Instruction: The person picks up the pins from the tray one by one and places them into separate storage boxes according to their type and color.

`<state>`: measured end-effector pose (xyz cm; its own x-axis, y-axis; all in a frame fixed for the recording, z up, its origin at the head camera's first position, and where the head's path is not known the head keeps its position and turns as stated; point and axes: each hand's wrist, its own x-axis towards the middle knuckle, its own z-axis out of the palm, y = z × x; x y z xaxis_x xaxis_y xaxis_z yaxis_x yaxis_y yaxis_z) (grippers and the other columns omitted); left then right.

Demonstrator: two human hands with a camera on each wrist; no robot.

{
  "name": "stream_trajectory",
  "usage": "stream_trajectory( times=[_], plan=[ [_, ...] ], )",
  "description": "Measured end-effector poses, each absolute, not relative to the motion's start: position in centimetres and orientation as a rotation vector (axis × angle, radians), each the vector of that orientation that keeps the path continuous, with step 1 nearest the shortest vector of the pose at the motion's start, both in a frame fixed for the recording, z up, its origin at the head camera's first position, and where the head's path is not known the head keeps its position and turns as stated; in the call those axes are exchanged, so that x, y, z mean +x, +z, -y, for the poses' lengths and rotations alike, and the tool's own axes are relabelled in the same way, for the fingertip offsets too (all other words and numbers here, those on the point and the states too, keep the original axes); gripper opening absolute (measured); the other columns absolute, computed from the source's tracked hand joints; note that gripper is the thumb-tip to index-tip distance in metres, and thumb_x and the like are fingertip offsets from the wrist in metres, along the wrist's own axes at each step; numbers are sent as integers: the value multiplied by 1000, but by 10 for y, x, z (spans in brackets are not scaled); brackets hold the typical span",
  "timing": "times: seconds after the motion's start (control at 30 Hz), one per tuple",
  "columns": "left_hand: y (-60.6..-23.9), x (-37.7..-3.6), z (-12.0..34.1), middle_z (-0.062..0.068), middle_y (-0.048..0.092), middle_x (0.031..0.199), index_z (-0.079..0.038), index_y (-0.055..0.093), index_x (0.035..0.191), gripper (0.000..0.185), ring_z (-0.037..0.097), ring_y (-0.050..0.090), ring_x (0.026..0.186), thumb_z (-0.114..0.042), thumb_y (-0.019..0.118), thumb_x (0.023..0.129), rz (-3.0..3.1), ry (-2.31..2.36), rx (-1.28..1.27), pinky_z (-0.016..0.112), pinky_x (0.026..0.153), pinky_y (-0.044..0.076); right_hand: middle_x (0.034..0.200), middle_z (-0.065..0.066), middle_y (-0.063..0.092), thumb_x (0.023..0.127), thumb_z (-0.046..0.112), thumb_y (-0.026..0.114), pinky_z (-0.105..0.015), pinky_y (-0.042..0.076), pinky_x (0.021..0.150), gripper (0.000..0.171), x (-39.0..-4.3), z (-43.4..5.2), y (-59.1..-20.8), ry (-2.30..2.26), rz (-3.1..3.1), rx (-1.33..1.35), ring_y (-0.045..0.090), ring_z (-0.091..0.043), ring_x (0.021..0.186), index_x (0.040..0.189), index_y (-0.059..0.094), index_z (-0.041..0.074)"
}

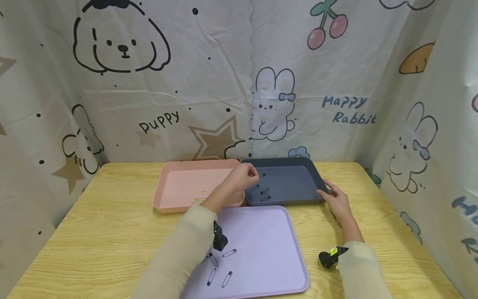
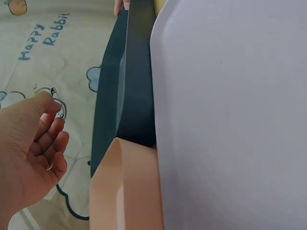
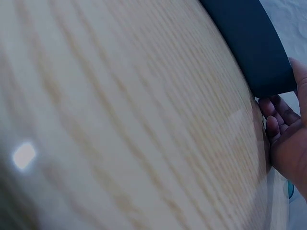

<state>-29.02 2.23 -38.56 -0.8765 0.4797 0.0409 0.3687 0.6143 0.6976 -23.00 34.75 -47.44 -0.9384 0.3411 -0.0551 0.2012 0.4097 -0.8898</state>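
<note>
My left hand is raised over the left end of the dark blue tray, near the pink tray. Between its thumb and forefinger it pinches a small black safety pin. Below that hand, several black safety pins lie in the dark tray's left part. My right hand holds the same tray by its front right corner, thumb at the rim and other fingers curled at the outside. On the lilac tray more black safety pins lie loose, some partly hidden by my left sleeve.
A pink tray holds a few gold safety pins, partly behind my left forearm. All three trays stand close together on the wooden table. A printed curtain hangs behind the table and along both sides.
</note>
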Motion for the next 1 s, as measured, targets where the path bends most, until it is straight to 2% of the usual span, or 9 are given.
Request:
stream_trajectory(
  times=[0.33,0.67,1.0],
  plan=[
    [-395,-298,-36,3,57,83,-5,60,93,12,12,49,70,-14,55,87,-2698,1198,606,20,61,40,111,3,48,87,37,63,-11,38,75,63,-230,-349,-473,1577,2505,-473,43,0,93,143,40,19],
    [-406,-296,-45,4,58,88,-8,60,95,12,14,50,77,-18,56,89,-2668,1248,547,22,66,42,100,9,49,83,41,67,-14,37,75,64,-229,-348,-473,1620,2432,-438,42,-2,91,139,45,20],
    [-424,-299,-44,5,57,88,-6,60,91,8,14,50,77,-14,58,88,-2635,1268,513,23,66,43,122,-6,49,87,40,62,-9,38,76,65,-227,-349,-471,1572,2520,-465,44,4,91,144,38,19]
  ],
)
